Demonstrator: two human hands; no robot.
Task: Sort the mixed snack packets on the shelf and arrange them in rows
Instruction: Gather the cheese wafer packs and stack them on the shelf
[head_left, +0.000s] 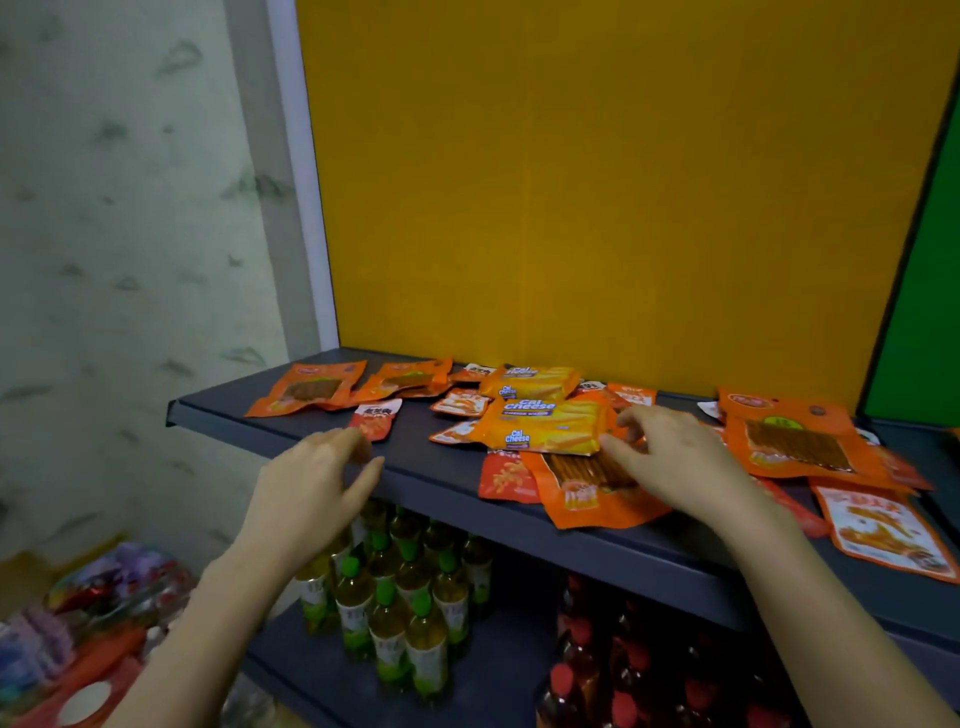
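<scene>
The snack packets (461, 402) are lying mixed and overlapping across the dark shelf (441, 470), not yet in rows. As far as can be judged, the right end of the front Cal Cheese pack (545, 423) is being pinched between thumb and fingers of the right hand (670, 457). The left hand (317, 483) is being held open over the shelf's front edge, holding nothing, its fingertips just beside a small red packet (375, 418). The pinched pack is resting on a windowed orange packet (587, 496) that is overhanging the front edge. If the pack is dragged rather than lifted, that packet could be pulled off onto the green-capped bottles (395, 597) below. A white-and-orange packet (883, 530) at the right is overhanging likewise, close to the right forearm. "Cal Cheese" is being shown twice on the front pack and again on the rear Cal Cheese pack (530, 382). The smaller print and the other packets' writing are too blurred to be read.
</scene>
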